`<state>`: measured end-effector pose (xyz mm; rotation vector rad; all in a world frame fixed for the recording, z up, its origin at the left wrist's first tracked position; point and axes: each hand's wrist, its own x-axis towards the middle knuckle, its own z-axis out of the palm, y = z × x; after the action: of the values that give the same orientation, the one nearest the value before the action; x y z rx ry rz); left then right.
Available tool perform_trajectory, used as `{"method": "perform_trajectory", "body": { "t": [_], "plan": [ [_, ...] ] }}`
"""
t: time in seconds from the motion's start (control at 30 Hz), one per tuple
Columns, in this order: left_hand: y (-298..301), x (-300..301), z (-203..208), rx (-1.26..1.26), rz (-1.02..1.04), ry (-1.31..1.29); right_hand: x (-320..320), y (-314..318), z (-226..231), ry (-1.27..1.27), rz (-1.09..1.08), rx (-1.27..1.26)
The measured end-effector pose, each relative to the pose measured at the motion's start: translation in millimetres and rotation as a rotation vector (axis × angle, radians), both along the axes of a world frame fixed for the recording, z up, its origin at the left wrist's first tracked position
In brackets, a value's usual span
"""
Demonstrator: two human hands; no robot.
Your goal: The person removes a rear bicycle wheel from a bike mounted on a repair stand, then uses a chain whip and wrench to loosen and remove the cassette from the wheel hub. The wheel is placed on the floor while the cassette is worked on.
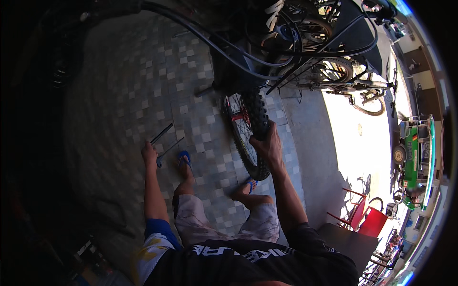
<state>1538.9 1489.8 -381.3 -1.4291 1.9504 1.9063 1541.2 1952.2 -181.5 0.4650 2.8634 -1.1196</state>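
Note:
My right hand (270, 148) is wrapped round the knobby tire (256, 112) of a bicycle wheel, near its lower end. The wheel has dark spokes and a red hub (240, 116), and hangs below the bike's dark front part (238, 71). Away to the left, my left hand (149, 153) is closed on two slim tools. One is a straight black rod (161, 133); the other has a thin shaft (172, 146) and a blue handle end (159, 162). Their exact kinds are too small to make out. The left hand does not touch the bike.
Black cables (200, 33) arc across the top. More bicycles (353, 86) stand at the upper right. A red chair (372, 221) and a dark tabletop (341, 243) are at the lower right, with a green vehicle (415, 157) beyond. The floor (191, 105) is checkered tile.

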Motion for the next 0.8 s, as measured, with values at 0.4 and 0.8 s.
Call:
{"method": "perform_trajectory", "body": {
  "t": [0.4, 0.8],
  "plan": [
    [-73.6, 41.8, 131.0, -0.168, -0.435, -0.166, 219.0, 28.0, -36.9, -0.358, -0.246, 0.016],
    [-200.5, 142.5, 205.2, -0.546, -0.436, -0.112, 327.9, -1.5, 33.2, -0.478, -0.143, 0.085]
  ]
}}
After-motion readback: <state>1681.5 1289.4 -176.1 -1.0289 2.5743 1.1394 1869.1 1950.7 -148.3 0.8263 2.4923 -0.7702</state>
